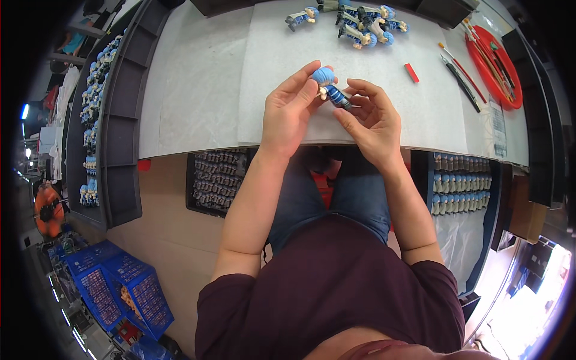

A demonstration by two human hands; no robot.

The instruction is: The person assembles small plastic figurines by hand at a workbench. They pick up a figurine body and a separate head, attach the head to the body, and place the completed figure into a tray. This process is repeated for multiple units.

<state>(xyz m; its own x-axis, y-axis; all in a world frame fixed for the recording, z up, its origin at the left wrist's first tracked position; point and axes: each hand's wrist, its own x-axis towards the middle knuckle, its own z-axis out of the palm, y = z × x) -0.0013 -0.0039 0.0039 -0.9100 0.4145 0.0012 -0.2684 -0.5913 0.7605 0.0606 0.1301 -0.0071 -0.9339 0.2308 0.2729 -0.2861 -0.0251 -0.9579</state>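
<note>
A small toy figurine (329,86) with a blue head and a dark blue body is held between both hands above the white table (204,90). My left hand (288,114) grips its blue head with thumb and fingers. My right hand (372,120) pinches the dark body at the lower end. Several similar blue-haired figurines (354,24) lie in a loose heap at the far edge of the table.
A small red block (411,72) lies right of the hands. Thin brushes or tools (462,81) and a red round tray (495,63) sit at the far right. Dark trays of figurines stand below the table at left (216,180), right (459,183), and along the left side (93,114). Blue crates (114,288) sit on the floor.
</note>
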